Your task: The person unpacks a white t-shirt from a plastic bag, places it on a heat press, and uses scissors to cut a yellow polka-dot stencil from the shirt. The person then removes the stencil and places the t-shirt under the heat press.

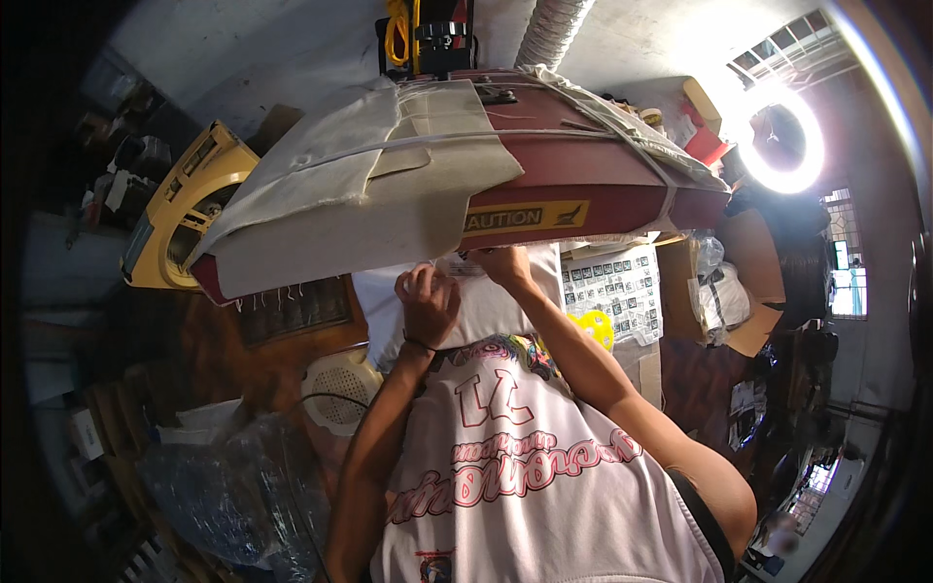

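White fabric, perhaps a garment, lies before me and bears a small dark print near the machine's edge. On the fabric rests my left hand, its fingers curled near the print; whether they pinch the cloth is unclear. My right hand reaches to the front lower edge of a large maroon machine head, which hides part of its fingers. Pale cloth sheets, tied on with white strips, cover much of this head. A yellow caution label sits on its front face.
Right of the fabric are a label-printed sheet and a yellow plastic reel. Further right stands an open cardboard box with plastic-wrapped goods. A perforated plastic stool and a plastic-wrapped bundle are at left. A ring light glows upper right.
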The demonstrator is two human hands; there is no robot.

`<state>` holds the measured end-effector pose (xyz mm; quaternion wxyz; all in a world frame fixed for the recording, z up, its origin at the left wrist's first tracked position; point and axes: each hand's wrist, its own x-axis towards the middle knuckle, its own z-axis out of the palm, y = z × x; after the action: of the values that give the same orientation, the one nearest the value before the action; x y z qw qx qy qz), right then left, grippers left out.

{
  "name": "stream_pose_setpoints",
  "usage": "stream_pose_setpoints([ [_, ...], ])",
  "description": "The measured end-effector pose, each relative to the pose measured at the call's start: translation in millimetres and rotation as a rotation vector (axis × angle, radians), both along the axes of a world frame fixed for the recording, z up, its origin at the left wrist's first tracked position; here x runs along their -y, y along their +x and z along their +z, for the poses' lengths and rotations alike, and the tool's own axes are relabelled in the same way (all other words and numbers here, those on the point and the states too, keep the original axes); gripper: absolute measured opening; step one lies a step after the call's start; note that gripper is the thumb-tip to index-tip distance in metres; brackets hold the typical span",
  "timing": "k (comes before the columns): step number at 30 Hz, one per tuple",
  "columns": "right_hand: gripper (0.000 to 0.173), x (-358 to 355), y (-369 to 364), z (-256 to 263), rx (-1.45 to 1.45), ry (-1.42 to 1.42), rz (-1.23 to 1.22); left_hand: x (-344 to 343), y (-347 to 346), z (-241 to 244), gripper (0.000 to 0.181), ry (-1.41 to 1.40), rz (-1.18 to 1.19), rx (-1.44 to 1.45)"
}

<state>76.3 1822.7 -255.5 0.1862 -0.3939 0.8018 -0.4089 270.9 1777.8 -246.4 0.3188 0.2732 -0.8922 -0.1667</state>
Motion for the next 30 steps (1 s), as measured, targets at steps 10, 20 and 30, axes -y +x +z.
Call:
stream_pose_setpoints([
  [10, 0.035, -29.2, 12.8, 17.7, -0.345, -0.030, 0.206, 11.3, -2.7, -14.6, 0.043, -0.043, 0.062, 0.162],
  [20, 0.022, -64.8, 5.2, 18.1, -0.513, -0.151, 0.358, 7.2, 3.6, -28.3, 0.026, 0.028, 0.039, 0.110],
  [30, 0.038, -54.1, 13.8, 5.7, -0.627, -0.111, 0.194, 7.8, -2.6, -19.9, 0.028, -0.089, 0.186, 0.087],
])
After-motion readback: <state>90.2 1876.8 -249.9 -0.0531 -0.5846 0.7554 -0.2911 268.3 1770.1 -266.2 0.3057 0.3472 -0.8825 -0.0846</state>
